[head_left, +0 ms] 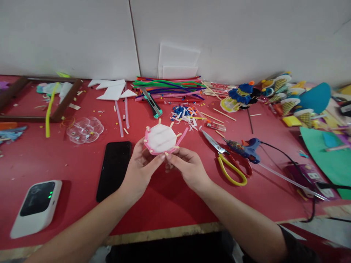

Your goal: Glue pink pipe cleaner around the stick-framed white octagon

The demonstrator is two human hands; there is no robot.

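Between my two hands, above the red table, is a small white foam disc [161,138] with short wooden sticks standing around its rim. A pink pipe cleaner [183,137] is woven round the sticks on the left and near sides, and its loose end sticks up at the right. My left hand [144,160] grips the disc's left and near edge, thumb in front. My right hand [186,164] pinches the near right edge, thumb close to the left thumb. The fingers beneath the disc are partly hidden.
A black phone [113,171] and white device [37,208] lie left. Scissors [229,160] and a glue gun [244,149] with a cord lie right. Behind are a cutter [151,102], pipe cleaners [170,87], a clear bead tray [85,130] and a blue-trimmed craft piece [240,95].
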